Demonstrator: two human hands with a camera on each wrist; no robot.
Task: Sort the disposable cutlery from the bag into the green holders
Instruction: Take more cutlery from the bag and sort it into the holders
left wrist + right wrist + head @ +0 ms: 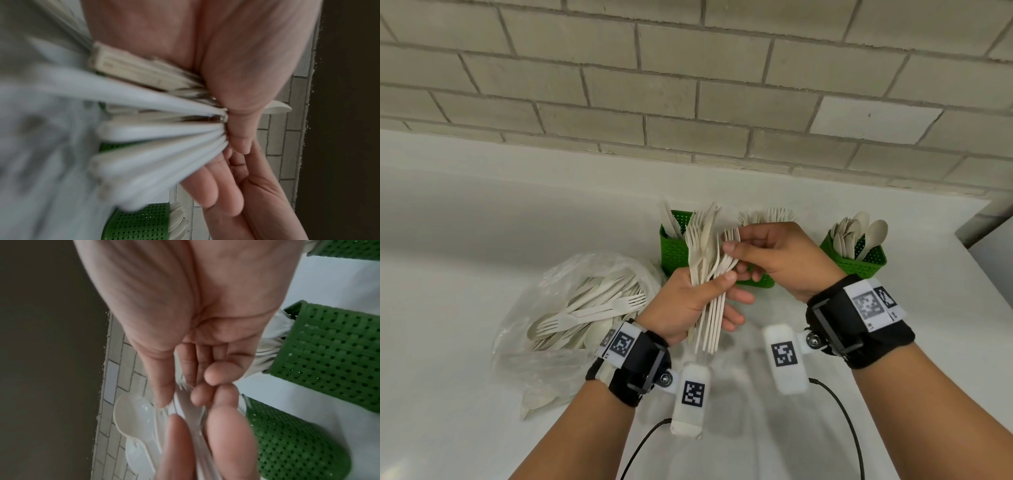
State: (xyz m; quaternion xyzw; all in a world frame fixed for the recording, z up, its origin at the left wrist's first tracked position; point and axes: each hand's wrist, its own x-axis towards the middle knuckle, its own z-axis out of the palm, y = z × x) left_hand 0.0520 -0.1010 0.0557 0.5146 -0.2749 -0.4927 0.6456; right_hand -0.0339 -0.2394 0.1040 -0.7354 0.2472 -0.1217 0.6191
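**Cutlery sort: stock on my bench**

Bench (482, 212): white, set against a pale brick wall (688, 85).

Clear plastic bag (544, 349): lies open on the bench to my left, holding a loose heap of cream forks and spoons, unsorted.

Green holders, three in a row near the wall, behind my hands:
- left holder (674, 248): a few pieces standing in it; kind not clear.
- middle holder (756, 281): mostly hidden by my right hand; fork tines show above it.
- right holder (859, 262): spoons, bowls up.

Bundle of forks (707, 270): upright above the bench in front of the left and middle holders, tines fanned upward, handles hanging below my palm.

My left hand (688, 305): grip closed around the bundle's middle, thumb across the front.

My right hand (774, 260): thumb and fingertips pinching the tine end of forks in the bundle.
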